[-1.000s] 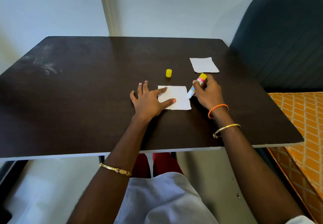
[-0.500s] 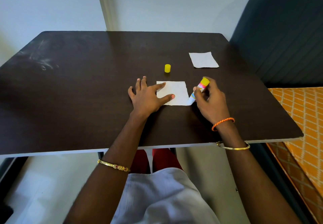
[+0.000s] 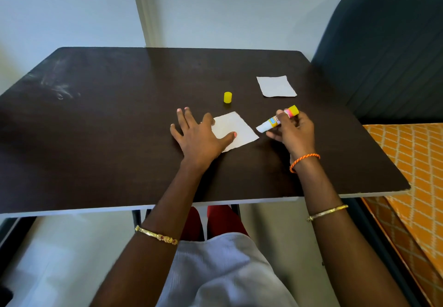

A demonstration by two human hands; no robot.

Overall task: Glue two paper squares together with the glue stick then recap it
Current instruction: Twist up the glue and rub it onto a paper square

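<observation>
White glue tip just off near paper (image 3: 236,130) corner, stick (image 3: 278,121) gripped in right hand (image 3: 293,130), long axis slanting down-left toward left hand (image 3: 200,136) spread flat on sheet; cap (image 3: 227,97) beyond fingertips, second paper (image 3: 276,86) farther, right-hand side.

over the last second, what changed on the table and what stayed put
The right hand drew the glue stick off the near paper square; its tip now sits just past the right corner. That square turned slightly under the left hand, which still presses it. The yellow cap and far paper square stayed put.
</observation>
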